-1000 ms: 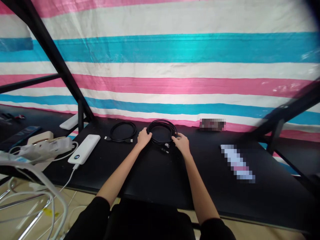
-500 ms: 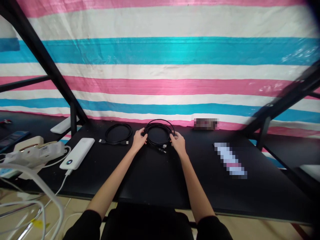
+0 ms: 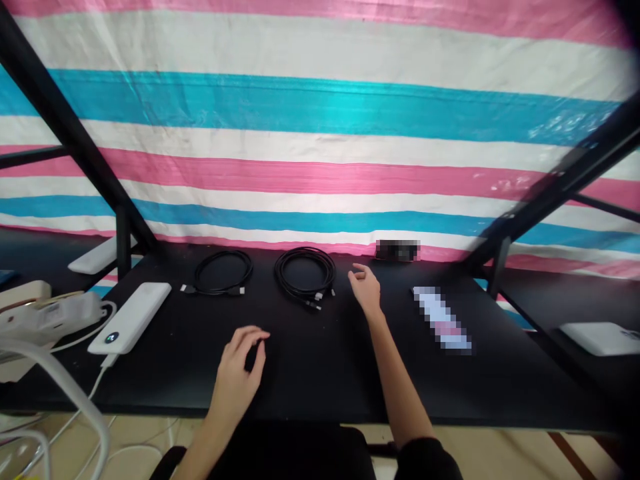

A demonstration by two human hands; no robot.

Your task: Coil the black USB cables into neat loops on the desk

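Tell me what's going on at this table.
A person is at a black table bare-handed, holding nothing. The left grip, loosely curled, is over the table's near part. The right grip is just right of the thicker black cable coil, apart from it. That coil lies with its connectors on its near side. Left of it lies a thinner black cable coil, then a white power bank.

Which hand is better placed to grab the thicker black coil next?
Probably the right hand: it's empty and close beside the thicker coil. The left hand is empty too, but farther away, nearer the front of the table.
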